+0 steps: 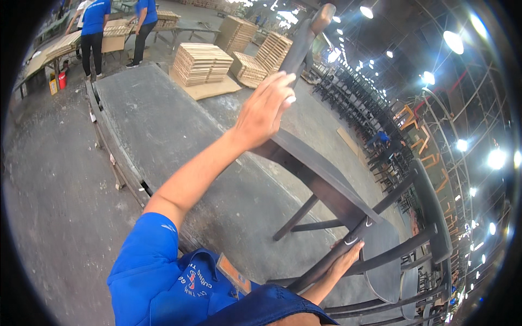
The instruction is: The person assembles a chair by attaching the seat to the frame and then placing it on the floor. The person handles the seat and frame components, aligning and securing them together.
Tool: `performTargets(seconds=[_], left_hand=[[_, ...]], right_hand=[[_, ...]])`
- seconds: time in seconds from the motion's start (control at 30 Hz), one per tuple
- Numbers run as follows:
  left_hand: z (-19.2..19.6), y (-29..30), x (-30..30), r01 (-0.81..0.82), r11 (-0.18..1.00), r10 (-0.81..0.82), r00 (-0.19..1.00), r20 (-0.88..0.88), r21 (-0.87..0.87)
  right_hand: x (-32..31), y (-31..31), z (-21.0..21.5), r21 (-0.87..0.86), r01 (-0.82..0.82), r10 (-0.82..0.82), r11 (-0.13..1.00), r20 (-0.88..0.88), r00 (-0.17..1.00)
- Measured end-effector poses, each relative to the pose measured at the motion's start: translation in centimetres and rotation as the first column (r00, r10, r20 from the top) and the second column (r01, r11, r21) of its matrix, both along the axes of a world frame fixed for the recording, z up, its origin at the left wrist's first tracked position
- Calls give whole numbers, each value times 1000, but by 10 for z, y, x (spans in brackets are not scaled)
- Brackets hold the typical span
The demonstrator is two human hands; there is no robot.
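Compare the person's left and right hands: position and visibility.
The left hand is up high in the view; the right hand is low, nearer the body.
The left hand shows its back plainly; the right hand is partly hidden by a dark chair leg.
Both are bare.

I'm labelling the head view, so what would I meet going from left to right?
Red object on the floor, large wood stack, left hand, right hand, curved dark chair backrest.

curved white lettering (202, 294), on blue shirt (145, 271)
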State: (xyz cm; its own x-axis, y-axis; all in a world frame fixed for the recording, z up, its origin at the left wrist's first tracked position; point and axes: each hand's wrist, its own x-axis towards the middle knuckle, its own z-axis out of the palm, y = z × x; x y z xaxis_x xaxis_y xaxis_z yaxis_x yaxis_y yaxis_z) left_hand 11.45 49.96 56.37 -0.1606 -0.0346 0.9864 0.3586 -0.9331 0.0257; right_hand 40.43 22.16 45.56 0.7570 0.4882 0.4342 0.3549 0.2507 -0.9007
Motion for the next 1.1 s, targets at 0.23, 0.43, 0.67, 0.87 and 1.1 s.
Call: performTargets(seconds=[0.23,0.43,0.67,0.87,1.1], left_hand=[[60,76,0,-89,996,85,990,-112,-27],[132,98,-7,226,973,-204,940,275,-54],[174,117,-6,495,814,-430,865,258,-303],[181,140,-1,319,895,-310,947,79,-312],[184,162,13,423,815,-415,903,111,-396]], right_hand=[[-32,-7,2,31,82,-83,996,1,997],[-35,-5,7,3,132,-132,991,23,991],[-22,3,8,-13,100,-99,995,65,993],[-9,12,9,-30,76,-74,997,76,994],[-3,22,13,-2,31,-31,1000,102,994]])
